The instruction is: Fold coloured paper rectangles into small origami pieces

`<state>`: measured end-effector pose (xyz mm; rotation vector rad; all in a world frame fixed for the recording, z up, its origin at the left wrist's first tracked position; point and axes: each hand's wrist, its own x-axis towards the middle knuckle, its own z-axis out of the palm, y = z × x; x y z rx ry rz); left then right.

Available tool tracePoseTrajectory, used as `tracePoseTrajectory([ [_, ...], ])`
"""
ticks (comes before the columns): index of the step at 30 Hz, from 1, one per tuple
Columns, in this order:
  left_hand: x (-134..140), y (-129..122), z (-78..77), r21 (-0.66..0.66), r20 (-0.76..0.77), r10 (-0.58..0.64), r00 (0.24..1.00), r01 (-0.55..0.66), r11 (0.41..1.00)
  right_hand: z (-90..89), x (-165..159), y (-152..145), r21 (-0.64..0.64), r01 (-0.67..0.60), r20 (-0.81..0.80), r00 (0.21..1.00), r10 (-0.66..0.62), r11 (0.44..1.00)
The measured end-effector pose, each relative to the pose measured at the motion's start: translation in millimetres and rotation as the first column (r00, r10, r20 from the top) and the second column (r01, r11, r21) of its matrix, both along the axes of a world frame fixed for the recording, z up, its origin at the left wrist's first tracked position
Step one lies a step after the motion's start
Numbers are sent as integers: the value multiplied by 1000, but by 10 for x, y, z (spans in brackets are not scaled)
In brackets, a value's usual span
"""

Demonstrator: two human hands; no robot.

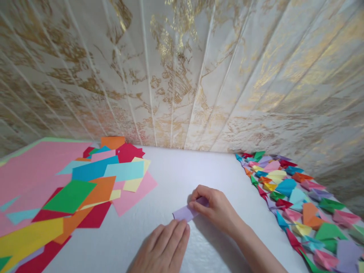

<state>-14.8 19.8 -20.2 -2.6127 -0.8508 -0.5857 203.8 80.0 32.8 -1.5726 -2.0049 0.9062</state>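
Observation:
A narrow folded piece of purple paper (183,214) lies slantwise on the white tabletop, between my two hands. My right hand (212,206) pinches its far right end, with the thumb and curled fingers closed over it. My left hand (165,246) lies flat, its fingers stretched out side by side and the fingertips touching the paper's near edge. Part of the paper is hidden under the right fingers.
Loose coloured paper sheets overlap on the left, among them a green sheet (69,196) and a blue one (93,168). Many small folded paper shapes, such as an orange one (311,216), cover the right side. A gold-patterned curtain (176,76) hangs behind the white table (187,163).

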Motion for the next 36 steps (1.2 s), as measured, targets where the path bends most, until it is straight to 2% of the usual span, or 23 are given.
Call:
tracePoseTrajectory([
  [5,44,-57,-47,-15,-4,13,1000,-13,1000,18,-19,-32,17,-18,22,1000,18,1000],
  [10,73,-33,13,25,-27,37,999,-36,999,51,-12,-25,32,-58,58,997,56,998],
  [12,67,-42,48,9,2,45,999,-45,999,105,36,-34,21,-128,40,991,127,992],
  [14,59,-67,86,-45,65,83,994,-80,996,171,99,-52,11,-259,13,966,259,966],
  [15,56,-81,104,-84,103,114,988,-105,991,198,128,-62,30,-311,16,950,311,950],
  [17,57,-98,130,-159,160,145,976,-120,980,218,167,-72,99,-333,46,943,330,938],
  [22,63,-7,104,-175,119,45,992,-24,984,66,213,14,192,-251,22,968,251,949],
  [26,34,111,96,-120,40,10,999,-5,993,55,279,48,300,16,-76,997,7,954],
  [28,24,133,125,-102,2,6,1000,-6,995,143,226,-35,234,33,-50,999,-22,972],
  [31,28,108,158,-127,-1,41,999,-41,991,261,-34,-254,81,-88,145,987,75,993],
  [34,11,64,139,-270,32,103,994,-91,959,255,-351,-418,-21,-184,352,919,180,983],
  [36,-32,65,115,-364,60,133,989,-102,926,210,-468,-443,-49,-202,425,882,204,978],
])
